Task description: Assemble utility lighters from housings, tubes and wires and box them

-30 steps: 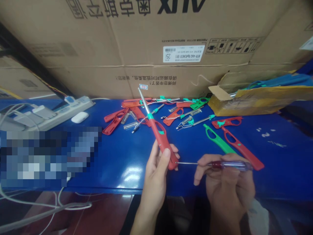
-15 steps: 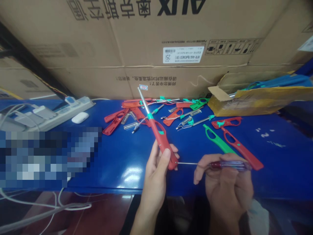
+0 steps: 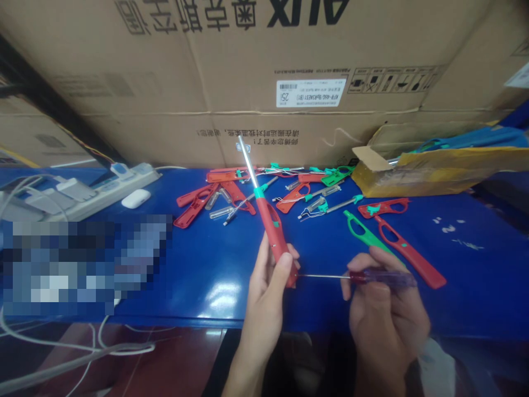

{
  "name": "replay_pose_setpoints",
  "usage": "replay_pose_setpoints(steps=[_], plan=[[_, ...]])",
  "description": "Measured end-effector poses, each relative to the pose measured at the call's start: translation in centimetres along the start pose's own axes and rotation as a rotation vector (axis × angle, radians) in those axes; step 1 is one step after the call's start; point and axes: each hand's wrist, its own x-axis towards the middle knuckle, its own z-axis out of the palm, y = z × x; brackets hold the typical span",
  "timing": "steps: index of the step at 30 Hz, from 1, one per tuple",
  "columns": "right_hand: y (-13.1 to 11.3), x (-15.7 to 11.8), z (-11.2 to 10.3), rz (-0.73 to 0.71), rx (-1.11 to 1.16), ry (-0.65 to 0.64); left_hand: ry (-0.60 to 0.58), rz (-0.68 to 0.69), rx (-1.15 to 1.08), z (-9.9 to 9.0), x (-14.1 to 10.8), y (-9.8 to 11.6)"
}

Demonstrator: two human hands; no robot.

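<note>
My left hand [image 3: 268,286] is closed around the red handle of a gas lighter [image 3: 271,223], with the thumb lying across its lower end. The lighter leans upright, its metal tube pointing up and away, a green collar at the tube's base. My right hand [image 3: 388,309] grips a screwdriver [image 3: 384,278] by its clear purplish handle. The screwdriver's thin shaft lies level, and its tip meets the side of the lighter's bottom end; any screw there is too small to make out. Right of the hands lie a red lighter casing [image 3: 417,259] and a green casing [image 3: 370,237].
Red casing halves [image 3: 196,207], clear fuel tanks [image 3: 222,212] and metal tubes [image 3: 341,204] with wires lie along the table's back. A torn carton [image 3: 438,171] stands back right, a large cardboard box [image 3: 165,94] behind. At left are a power strip [image 3: 115,187] and white earbud case [image 3: 136,198].
The lighter has turned slightly, its tube tip moving up and right. My right hand's fingers have shifted around the screwdriver handle, and the index finger has drawn back from the shaft.
</note>
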Motion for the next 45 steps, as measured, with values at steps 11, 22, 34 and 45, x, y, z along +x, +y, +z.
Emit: replay_pose_setpoints(steps=[11, 22, 34, 45], plan=[[0.3, -0.3, -0.2, -0.131, -0.256, -0.137, 0.032, 0.007, -0.234, -0.1, 0.7, 0.3], [-0.5, 0.7, -0.5, -0.168, -0.369, -0.206, 0.076, 0.007, -0.234, 0.0, 0.7, 0.5], [-0.3, 0.9, -0.6, -0.160, -0.393, -0.155, 0.067, 0.013, -0.266, -0.1, 1.0, 0.5], [-0.1, 0.3, -1.1, -0.054, -0.388, -0.236, 0.074, 0.015, -0.241, -0.1, 0.8, 0.6]])
